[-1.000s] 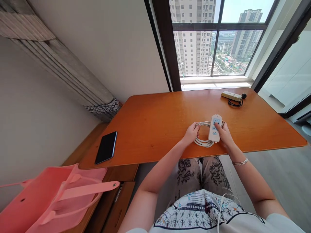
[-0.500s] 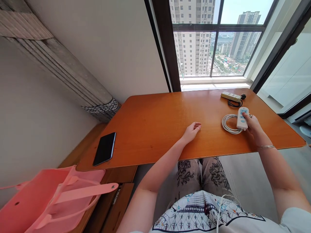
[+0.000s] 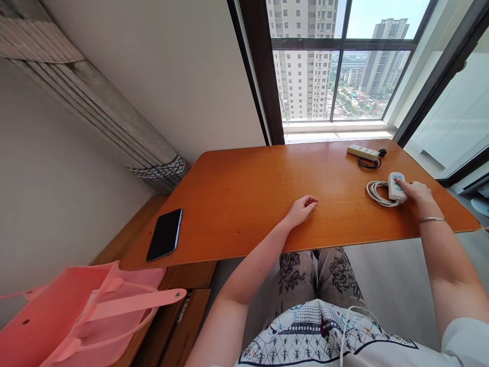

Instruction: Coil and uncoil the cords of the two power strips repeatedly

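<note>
My right hand [image 3: 417,192] grips a white power strip [image 3: 396,186] with light-blue sockets, its thumb on the top face. The strip's pale cord [image 3: 377,194] lies coiled on the wooden table [image 3: 244,204], just left of it. Near the middle of the table, my left hand [image 3: 301,210] rests on its side with fingers loosely bent and nothing in it. Behind the white strip, toward the window, sits a cream power strip [image 3: 362,152] with a black plug [image 3: 382,152] and a coiled black cord [image 3: 369,163].
A dark-screened phone or tablet [image 3: 165,234] lies at the table's left end. Below that corner, a pink bag [image 3: 76,316] stands on brown wooden furniture [image 3: 187,326]. A window [image 3: 340,76] is beyond the far edge, and a tied curtain [image 3: 114,112] hangs at left.
My right hand has moved right with the white power strip, and the coiled pale cord has shifted along with it. My left hand stays almost in place.
</note>
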`<state>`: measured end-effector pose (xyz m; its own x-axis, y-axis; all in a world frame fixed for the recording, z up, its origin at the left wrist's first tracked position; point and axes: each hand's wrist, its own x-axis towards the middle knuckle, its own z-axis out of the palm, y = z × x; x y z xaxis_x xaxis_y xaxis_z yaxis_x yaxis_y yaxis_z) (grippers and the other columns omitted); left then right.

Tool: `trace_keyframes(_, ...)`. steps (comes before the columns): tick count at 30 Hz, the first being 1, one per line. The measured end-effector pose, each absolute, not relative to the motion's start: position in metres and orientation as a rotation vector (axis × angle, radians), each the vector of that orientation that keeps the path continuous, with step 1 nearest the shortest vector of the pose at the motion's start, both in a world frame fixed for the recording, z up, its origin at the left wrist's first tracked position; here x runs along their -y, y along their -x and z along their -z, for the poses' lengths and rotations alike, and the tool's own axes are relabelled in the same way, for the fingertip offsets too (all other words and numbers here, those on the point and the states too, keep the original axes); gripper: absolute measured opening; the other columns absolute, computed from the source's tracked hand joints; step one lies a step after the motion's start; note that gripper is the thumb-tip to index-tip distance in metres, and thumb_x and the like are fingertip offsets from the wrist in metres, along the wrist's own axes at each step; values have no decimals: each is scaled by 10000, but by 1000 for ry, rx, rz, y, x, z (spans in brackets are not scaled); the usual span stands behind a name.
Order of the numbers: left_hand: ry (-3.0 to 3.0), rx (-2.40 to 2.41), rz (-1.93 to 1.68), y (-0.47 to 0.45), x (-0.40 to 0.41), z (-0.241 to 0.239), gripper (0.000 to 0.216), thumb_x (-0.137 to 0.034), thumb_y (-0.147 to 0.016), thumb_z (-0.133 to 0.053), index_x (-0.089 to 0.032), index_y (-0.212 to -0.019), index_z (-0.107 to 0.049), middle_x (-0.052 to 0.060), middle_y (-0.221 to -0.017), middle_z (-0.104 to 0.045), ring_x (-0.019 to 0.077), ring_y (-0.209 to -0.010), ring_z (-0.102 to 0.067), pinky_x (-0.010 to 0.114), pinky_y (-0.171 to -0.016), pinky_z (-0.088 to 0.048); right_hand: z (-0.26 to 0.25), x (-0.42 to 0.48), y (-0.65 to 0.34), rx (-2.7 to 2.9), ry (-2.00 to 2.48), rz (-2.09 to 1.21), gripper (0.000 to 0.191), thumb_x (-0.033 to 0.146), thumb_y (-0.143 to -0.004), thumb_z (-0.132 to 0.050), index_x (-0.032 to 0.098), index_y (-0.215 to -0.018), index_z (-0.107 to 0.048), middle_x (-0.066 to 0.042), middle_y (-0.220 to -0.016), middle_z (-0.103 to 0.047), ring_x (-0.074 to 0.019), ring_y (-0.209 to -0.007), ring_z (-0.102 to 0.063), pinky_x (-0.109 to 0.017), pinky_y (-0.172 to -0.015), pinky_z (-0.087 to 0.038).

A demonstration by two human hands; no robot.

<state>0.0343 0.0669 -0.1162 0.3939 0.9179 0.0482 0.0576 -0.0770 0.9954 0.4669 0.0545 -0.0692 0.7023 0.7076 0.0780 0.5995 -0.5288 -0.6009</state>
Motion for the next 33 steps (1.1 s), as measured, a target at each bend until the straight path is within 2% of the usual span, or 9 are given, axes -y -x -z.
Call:
trace_keyframes(2,-1517,-924,-919,-34,-67,117,189,-329,-772,-699,-180,-889,-702,64,-897,-723,190,-855,-651,333,-848,-492,65,-54,-466,935,2453,-222,547,592,-751,-744,74,-916,-682,-374,-1096,-592,-459,-1190,-526,-519,-929,-397)
trace_keyframes(6,-1600,-918,-929,-34,-67,119,209,-362,-776,-699,-183,-885,-706,64,-892,-729,197,-854,-654,331,-829,-496,58,-50,-456,1018,2454,-184,605,545,-811,-701,58,-1167,-653,-330,-1190,-585,-415,-1185,-533,-492,-954,-398)
trace_keyframes(10,-1647,-931,-920,-34,-67,120,200,-351,-796,-666,-179,-892,-702,71,-901,-727,198,-856,-653,331,-827,-498,57,-43,-431,1192,2356,214,597,448,-839,-668,69,-1294,-590,-293,-1328,-542,-395,-1258,-467,-493,-999,-370)
trace_keyframes(12,-1674,-946,-909,-34,-66,119,190,-338,-808,-644,-179,-898,-696,75,-918,-725,202,-870,-655,335,-835,-500,57,-39,-409,1360,2278,376,510,432,-873,-610,109,-1267,-612,-246,-1296,-588,-383,-1246,-467,-499,-990,-355)
trace_keyframes(14,-1704,-958,-890,-34,-66,119,185,-330,-820,-626,-181,-909,-689,72,-932,-723,205,-885,-657,338,-840,-505,59,-35,-384,1566,2289,382,433,440,-896,-563,122,-1174,-655,-206,-1138,-672,-373,-1160,-522,-504,-962,-345)
trace_keyframes(17,-1746,-972,-848,-34,-66,120,181,-318,-837,-604,-182,-931,-677,61,-943,-721,202,-897,-662,339,-844,-519,62,-33,-350,1778,2391,407,497,525,-924,-488,93,-1109,-649,-208,-1044,-688,-361,-1035,-584,-505,-920,-338)
trace_keyframes(21,-1797,-988,-825,-34,-66,121,177,-301,-859,-571,-180,-946,-666,56,-954,-720,192,-903,-668,336,-854,-532,68,-38,-329,1761,2524,444,528,535,-937,-478,51,-1111,-598,-234,-1078,-654,-356,-995,-625,-489,-890,-365)
trace_keyframes(29,-1866,-984,-807,-33,-63,119,172,-273,-861,-558,-173,-949,-666,61,-964,-722,194,-893,-670,350,-853,-545,78,-59,-329,1641,2668,170,375,282,-980,-389,52,-1231,-547,-278,-1183,-568,-325,-974,-687,-405,-745,-519)
trace_keyframes(33,-1875,-980,-807,-33,-62,118,167,-270,-861,-560,-176,-949,-666,57,-954,-721,190,-886,-666,340,-837,-545,80,-67,-331,1581,2687,103,381,225,-961,-406,43,-1269,-537,-289,-1191,-557,-322,-999,-683,-401,-766,-542)
